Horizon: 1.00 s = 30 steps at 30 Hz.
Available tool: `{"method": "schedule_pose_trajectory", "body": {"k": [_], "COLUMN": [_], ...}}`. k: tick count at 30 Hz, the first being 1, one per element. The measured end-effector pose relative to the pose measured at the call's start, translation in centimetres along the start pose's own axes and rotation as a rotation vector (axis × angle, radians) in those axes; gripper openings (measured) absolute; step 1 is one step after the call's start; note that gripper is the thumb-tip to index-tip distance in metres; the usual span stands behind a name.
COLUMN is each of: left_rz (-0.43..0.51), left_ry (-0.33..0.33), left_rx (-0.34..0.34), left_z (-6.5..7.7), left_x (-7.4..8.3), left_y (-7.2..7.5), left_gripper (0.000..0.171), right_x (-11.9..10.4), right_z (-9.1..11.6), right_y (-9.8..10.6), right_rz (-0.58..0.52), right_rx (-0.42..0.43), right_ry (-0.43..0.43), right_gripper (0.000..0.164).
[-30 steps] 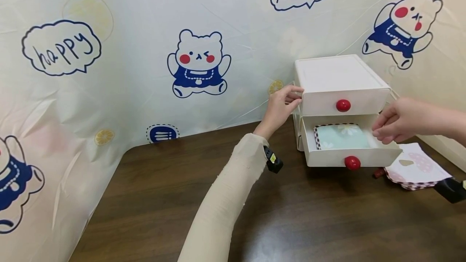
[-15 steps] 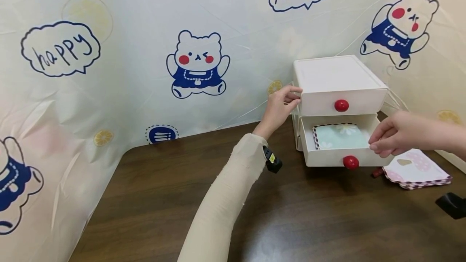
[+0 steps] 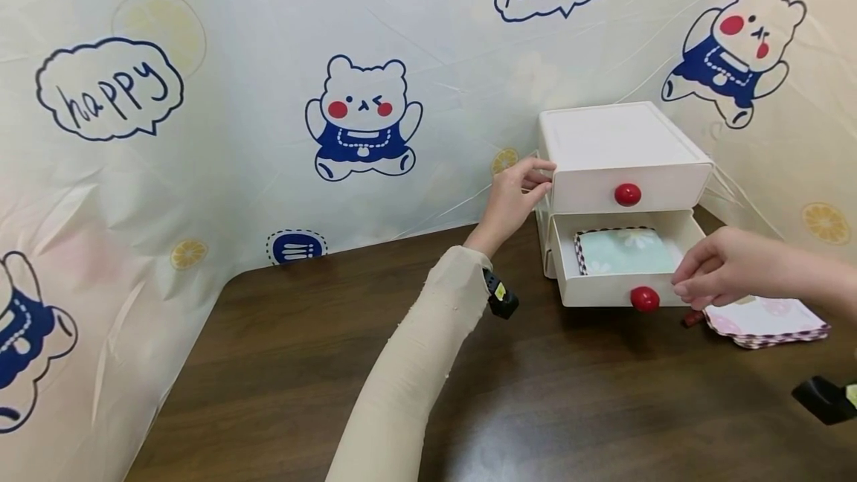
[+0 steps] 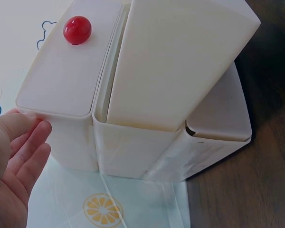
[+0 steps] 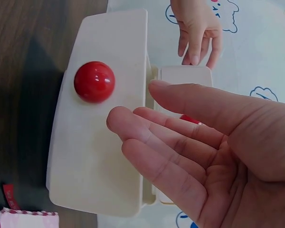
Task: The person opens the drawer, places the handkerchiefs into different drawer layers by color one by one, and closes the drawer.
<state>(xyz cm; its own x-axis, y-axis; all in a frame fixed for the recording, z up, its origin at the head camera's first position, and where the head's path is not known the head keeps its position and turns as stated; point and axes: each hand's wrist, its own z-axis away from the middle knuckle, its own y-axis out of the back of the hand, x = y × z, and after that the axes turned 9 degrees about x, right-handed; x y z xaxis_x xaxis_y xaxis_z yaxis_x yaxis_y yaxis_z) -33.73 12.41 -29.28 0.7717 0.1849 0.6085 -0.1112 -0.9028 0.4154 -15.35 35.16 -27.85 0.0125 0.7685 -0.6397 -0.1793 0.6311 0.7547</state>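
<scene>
A white drawer cabinet (image 3: 623,132) stands at the right of the head view. Its upper drawer, with a red knob (image 3: 628,194), is closed. Below it a drawer (image 3: 596,292) is pulled out, holding a folded mint cloth (image 3: 626,253) with a checked edge. My left hand (image 3: 510,198) touches the cabinet's upper left front edge; in the left wrist view the thumb and fingertips meet that corner. My right hand (image 3: 733,268) hovers by the pulled-out drawer's right front corner. Seen from the right wrist, its palm holds nothing and the fingers are loosely bent.
Folded pink and white cloth with checked edges (image 3: 770,322) lies on the dark wooden table (image 3: 301,378), right of the cabinet. A small red tag (image 3: 693,317) sticks out beside it. Behind hangs a printed curtain (image 3: 234,132). The left wrist view shows a lower drawer (image 4: 221,114) pushed in.
My right hand has moved down and toward the front, from over the open drawer's right side to its front corner. The left hand stays at the cabinet edge.
</scene>
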Motion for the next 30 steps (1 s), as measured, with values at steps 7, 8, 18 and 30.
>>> {"method": "schedule_pose_trajectory", "body": {"k": [7, 8, 18, 30], "left_rz": [0.0, 0.0, -0.002, -0.006], "left_ry": [0.003, 0.002, -0.003, -0.004], "left_rx": [-0.003, -0.002, 0.002, 0.005], "left_z": [0.0, 0.0, 0.0, 0.1], "left_x": [0.0, 0.0, 0.1, 0.2], "left_y": [0.0, 0.1, 0.1, 0.1], "left_gripper": [0.024, 0.024, 0.024, 0.024], "right_x": [0.4, 0.5, 1.4, 2.1], "right_z": [0.1, 0.1, -0.1, -0.1], "right_y": [-0.9, -1.0, -1.9, -3.5], "right_rz": [-0.092, -0.103, -0.128, -0.17], "right_rx": [-0.038, -0.039, -0.033, -0.02], "right_ry": [0.024, 0.025, 0.026, 0.021], "right_gripper": [0.023, 0.023, 0.025, 0.023]}}
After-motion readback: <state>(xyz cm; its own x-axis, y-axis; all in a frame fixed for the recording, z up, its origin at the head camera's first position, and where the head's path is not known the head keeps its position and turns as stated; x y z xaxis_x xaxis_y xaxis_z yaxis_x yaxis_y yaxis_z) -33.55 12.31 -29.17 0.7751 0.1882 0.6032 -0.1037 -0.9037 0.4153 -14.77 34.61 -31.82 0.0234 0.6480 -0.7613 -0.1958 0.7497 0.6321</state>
